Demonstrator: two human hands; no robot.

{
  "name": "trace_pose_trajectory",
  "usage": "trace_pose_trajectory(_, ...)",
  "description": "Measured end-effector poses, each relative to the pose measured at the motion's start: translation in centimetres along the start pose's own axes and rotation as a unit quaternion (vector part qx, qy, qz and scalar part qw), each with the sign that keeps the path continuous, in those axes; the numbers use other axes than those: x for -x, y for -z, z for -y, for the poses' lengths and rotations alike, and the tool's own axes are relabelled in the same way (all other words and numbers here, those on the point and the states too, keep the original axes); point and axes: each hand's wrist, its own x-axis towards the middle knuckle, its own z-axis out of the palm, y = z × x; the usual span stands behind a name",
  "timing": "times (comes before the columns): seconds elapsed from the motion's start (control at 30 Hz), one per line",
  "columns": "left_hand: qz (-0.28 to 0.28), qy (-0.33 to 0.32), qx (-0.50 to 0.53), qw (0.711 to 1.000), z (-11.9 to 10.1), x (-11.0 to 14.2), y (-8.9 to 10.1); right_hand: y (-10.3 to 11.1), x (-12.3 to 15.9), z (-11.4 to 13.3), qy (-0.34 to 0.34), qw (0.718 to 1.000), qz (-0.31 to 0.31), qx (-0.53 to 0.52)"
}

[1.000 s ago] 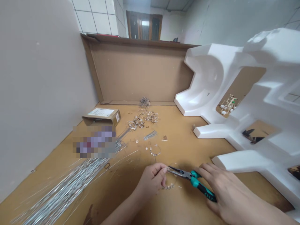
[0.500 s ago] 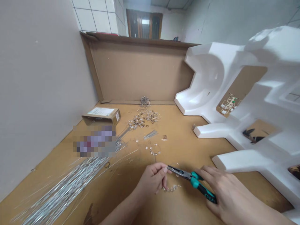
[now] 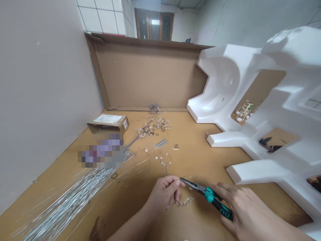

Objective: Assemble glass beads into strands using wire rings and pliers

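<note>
My right hand (image 3: 242,206) is wrapped around the green and black handles of needle-nose pliers (image 3: 209,195). The pliers' tip meets the fingertips of my left hand (image 3: 167,191), which pinch a thin wire. Below those fingers hangs a strand of clear beads (image 3: 184,202), curving over the table. The wire end between fingers and jaws is too fine to make out. Just beyond my hands lies a loose ring of clear beads (image 3: 165,162) on the table.
A long bundle of metal wires (image 3: 77,194) spreads at the left, near an open cardboard box (image 3: 109,124). Heaps of beaded pieces and dark rings (image 3: 150,129) lie farther back, with short wires (image 3: 160,143) in front. White foam packaging (image 3: 240,140) stands along the right; a cardboard wall (image 3: 150,75) closes the back.
The pliers have turned slightly in my right hand and their handles look closer together. My left hand keeps its pinch in nearly the same place.
</note>
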Motion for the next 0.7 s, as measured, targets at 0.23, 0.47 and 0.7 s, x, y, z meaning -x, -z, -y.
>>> trace_pose_trajectory(0.23, -0.009, 0.012, 0.008, 1.000, -0.18, 0.14, -0.33, 0.30, 0.08, -0.52, 0.022, 0.999, -0.006, 0.033)
trace_pose_trajectory(0.47, -0.005, 0.003, 0.039, 0.999, 0.17, 0.11, -0.24, -0.13, 0.04, -0.20, 0.046, 0.990, -0.055, 0.120)
trace_pose_trajectory(0.7, -0.006, 0.003, 0.032, 0.999, 0.14, 0.21, -0.40, -0.08, 0.24, -0.03, 0.049, 0.995, -0.034, 0.080)
